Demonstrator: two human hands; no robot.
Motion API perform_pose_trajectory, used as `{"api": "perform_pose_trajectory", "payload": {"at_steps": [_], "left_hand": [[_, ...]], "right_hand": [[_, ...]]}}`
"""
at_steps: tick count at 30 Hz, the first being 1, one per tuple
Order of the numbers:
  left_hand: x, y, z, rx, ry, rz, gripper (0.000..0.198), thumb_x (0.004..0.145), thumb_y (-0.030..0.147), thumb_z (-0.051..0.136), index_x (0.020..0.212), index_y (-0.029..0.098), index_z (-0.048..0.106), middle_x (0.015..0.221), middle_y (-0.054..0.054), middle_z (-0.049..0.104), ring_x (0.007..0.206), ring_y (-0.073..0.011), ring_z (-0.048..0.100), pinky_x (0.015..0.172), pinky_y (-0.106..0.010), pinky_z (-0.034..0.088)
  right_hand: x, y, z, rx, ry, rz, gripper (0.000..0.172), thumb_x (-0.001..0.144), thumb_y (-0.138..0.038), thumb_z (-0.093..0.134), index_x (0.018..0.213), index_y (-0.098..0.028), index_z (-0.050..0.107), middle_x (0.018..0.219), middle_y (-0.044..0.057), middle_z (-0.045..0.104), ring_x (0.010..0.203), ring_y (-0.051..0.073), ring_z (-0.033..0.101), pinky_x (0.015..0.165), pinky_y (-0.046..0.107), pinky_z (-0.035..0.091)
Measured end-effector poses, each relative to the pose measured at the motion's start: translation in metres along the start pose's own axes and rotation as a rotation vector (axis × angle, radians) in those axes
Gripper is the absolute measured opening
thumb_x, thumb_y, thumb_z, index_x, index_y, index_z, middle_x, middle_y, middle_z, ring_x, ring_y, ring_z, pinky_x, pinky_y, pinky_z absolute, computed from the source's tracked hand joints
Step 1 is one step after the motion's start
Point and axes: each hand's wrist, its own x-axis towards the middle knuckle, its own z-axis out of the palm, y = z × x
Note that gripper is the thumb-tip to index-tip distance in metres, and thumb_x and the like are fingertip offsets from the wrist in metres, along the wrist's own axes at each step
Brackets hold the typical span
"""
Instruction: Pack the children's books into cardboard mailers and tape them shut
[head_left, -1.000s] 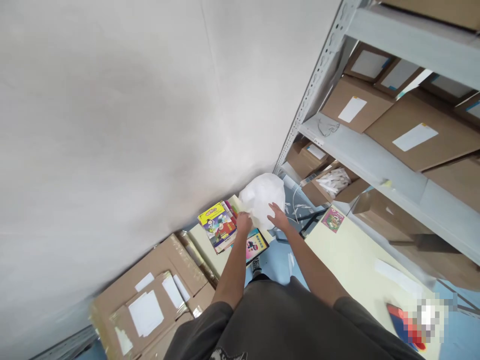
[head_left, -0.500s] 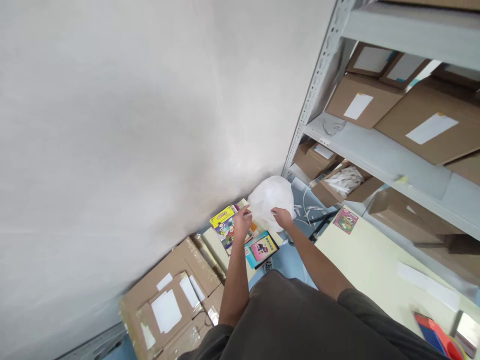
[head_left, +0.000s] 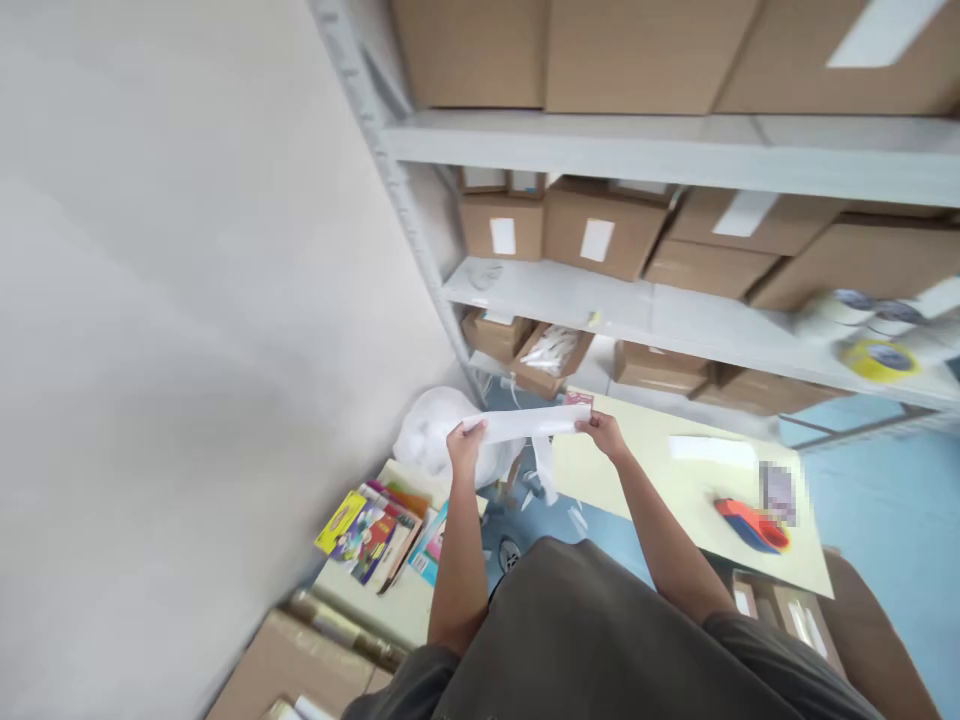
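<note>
A long white strip (head_left: 517, 424) is stretched almost level between my two hands; whether it is paper or plastic film I cannot tell. My left hand (head_left: 465, 447) pinches its left end. My right hand (head_left: 602, 435) grips the other end, above the corner of a cream table (head_left: 637, 470). Another white piece (head_left: 544, 472) hangs below the strip; I cannot tell if it is joined. Behind my left hand is a bulging white plastic bag (head_left: 431, 425) against the wall. Colourful books (head_left: 367, 530) are stacked to the left of my left forearm.
On the cream table lie a white strip (head_left: 712, 450) and a red and blue tape dispenser (head_left: 750, 525). A metal rack (head_left: 570, 290) with cardboard boxes (head_left: 600, 230) stands behind; tape rolls (head_left: 879, 360) sit on its shelf. White scraps (head_left: 577, 518) litter the floor.
My view has turned right towards the rack and table. My hands, earlier over the books and white bag, now hold a white strip taut between them.
</note>
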Motion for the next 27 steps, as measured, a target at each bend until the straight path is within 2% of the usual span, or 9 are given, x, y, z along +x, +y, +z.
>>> {"api": "perform_pose_trajectory", "payload": {"at_steps": [3,6,9,11,13,16,21,24,27], "left_hand": [[-0.018,-0.007,0.078,0.026,-0.134,-0.031,0.043,0.061,0.047,0.090,0.086,0.013,0.081,0.076,-0.006,0.078,0.066,-0.0180,0.069,0.064,-0.029,0.057],[-0.039,-0.018,0.146,0.114,-0.279,-0.044,0.044,0.064,0.051,0.086,0.086,0.013,0.081,0.077,-0.007,0.078,0.068,-0.0181,0.069,0.065,-0.028,0.056],[-0.062,-0.033,0.196,0.188,-0.392,-0.047,0.046,0.066,0.055,0.082,0.086,0.014,0.080,0.079,-0.007,0.078,0.070,-0.0177,0.069,0.066,-0.028,0.055],[-0.077,-0.043,0.219,0.211,-0.424,-0.051,0.050,0.067,0.058,0.079,0.090,0.014,0.080,0.081,-0.007,0.078,0.071,-0.0170,0.069,0.067,-0.028,0.055],[-0.088,-0.053,0.230,0.226,-0.421,-0.062,0.054,0.066,0.061,0.078,0.093,0.013,0.080,0.080,-0.007,0.077,0.068,-0.0158,0.067,0.064,-0.026,0.053],[-0.097,-0.065,0.229,0.261,-0.377,-0.073,0.054,0.066,0.062,0.078,0.091,0.014,0.078,0.075,-0.005,0.074,0.062,-0.0139,0.064,0.058,-0.023,0.048],[-0.085,-0.076,0.200,0.318,-0.282,-0.089,0.043,0.069,0.056,0.077,0.086,0.017,0.075,0.073,-0.005,0.074,0.063,-0.0148,0.062,0.058,-0.024,0.048],[-0.066,-0.087,0.190,0.384,-0.284,-0.090,0.037,0.075,0.054,0.072,0.083,0.018,0.071,0.067,-0.003,0.070,0.063,-0.0152,0.060,0.058,-0.025,0.047],[-0.047,-0.109,0.196,0.441,-0.381,-0.068,0.036,0.078,0.055,0.068,0.077,0.020,0.067,0.059,0.001,0.062,0.061,-0.0151,0.058,0.058,-0.025,0.046]], "right_hand": [[-0.025,0.019,-0.070,0.094,0.206,0.040,0.050,0.065,-0.069,0.082,0.070,-0.023,0.063,0.061,-0.001,0.064,0.063,0.018,0.058,0.061,0.032,0.049],[-0.050,0.041,-0.130,0.177,0.362,0.096,0.054,0.063,-0.072,0.080,0.071,-0.023,0.060,0.061,-0.001,0.063,0.060,0.017,0.058,0.061,0.031,0.051],[-0.076,0.061,-0.179,0.182,0.460,0.177,0.054,0.064,-0.073,0.077,0.071,-0.025,0.056,0.059,-0.003,0.058,0.052,0.014,0.052,0.052,0.029,0.045],[-0.092,0.070,-0.203,0.157,0.470,0.216,0.052,0.067,-0.072,0.076,0.071,-0.025,0.052,0.057,-0.005,0.054,0.048,0.012,0.045,0.046,0.026,0.038],[-0.106,0.074,-0.220,0.147,0.423,0.243,0.051,0.068,-0.070,0.076,0.071,-0.025,0.050,0.059,-0.005,0.054,0.047,0.011,0.041,0.043,0.025,0.032],[-0.119,0.070,-0.228,0.151,0.293,0.275,0.048,0.072,-0.066,0.076,0.075,-0.025,0.052,0.061,-0.004,0.056,0.048,0.011,0.041,0.043,0.024,0.029],[-0.116,0.061,-0.201,0.233,0.113,0.239,0.044,0.077,-0.062,0.077,0.078,-0.024,0.055,0.061,-0.005,0.055,0.051,0.011,0.044,0.048,0.023,0.032],[-0.103,0.073,-0.180,0.205,0.166,0.294,0.044,0.078,-0.064,0.074,0.078,-0.024,0.055,0.060,-0.005,0.057,0.048,0.011,0.041,0.046,0.023,0.029],[-0.092,0.102,-0.169,0.084,0.300,0.350,0.043,0.079,-0.065,0.069,0.078,-0.024,0.056,0.065,-0.001,0.066,0.051,0.013,0.048,0.049,0.024,0.034]]}}
